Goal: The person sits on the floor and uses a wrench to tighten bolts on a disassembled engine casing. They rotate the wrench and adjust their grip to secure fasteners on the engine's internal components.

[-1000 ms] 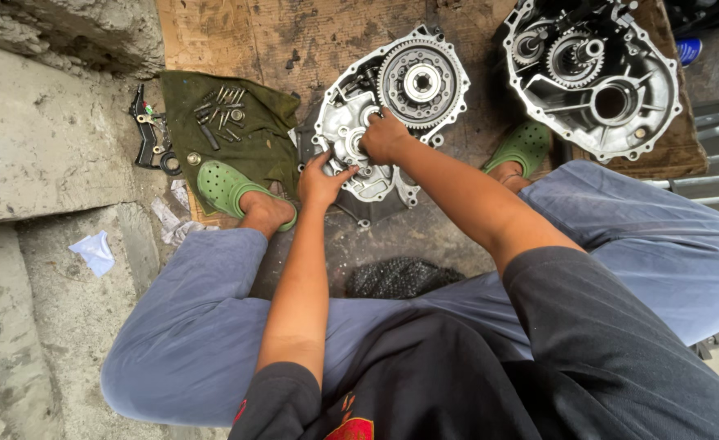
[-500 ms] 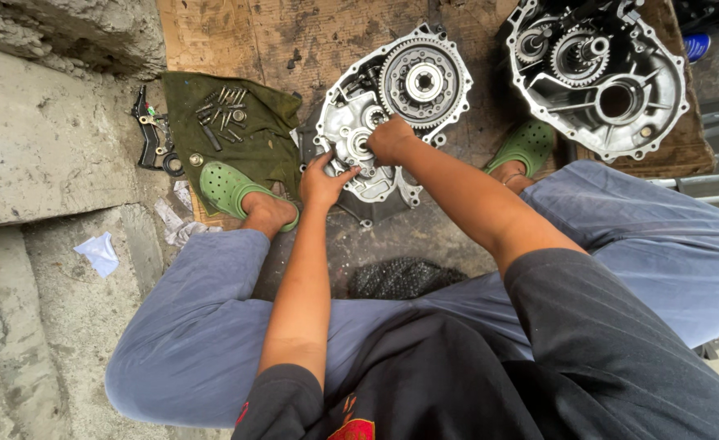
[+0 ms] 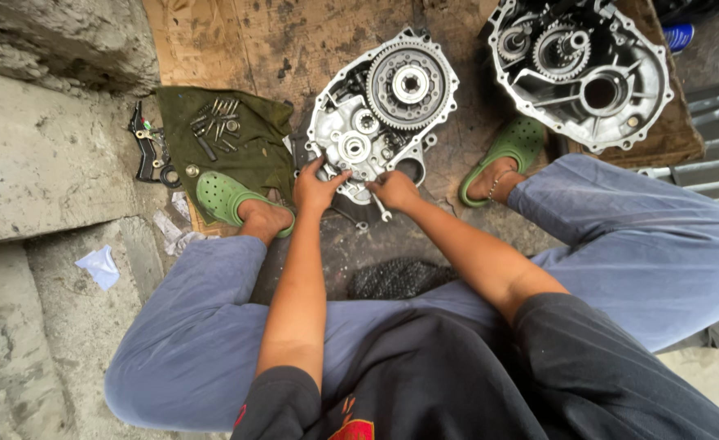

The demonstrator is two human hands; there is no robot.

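Both at the gear case (image 3: pixel 380 114) bottom edge: left hand (image 3: pixel 317 189) fingers spread on it, right hand (image 3: pixel 394 190) closed around a small wrench (image 3: pixel 381 210). Looks like bolt work; the wrench needs seating next.

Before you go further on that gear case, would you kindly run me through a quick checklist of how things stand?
1. Left hand on the near edge of the gear case: ok.
2. Right hand has a grip on the small wrench: cannot tell, it lies at the fingertips.
3. Case rests flat on the cardboard: ok.
4. Loose bolts gathered on the green cloth: ok.
5. Second case lies apart from the first: ok.
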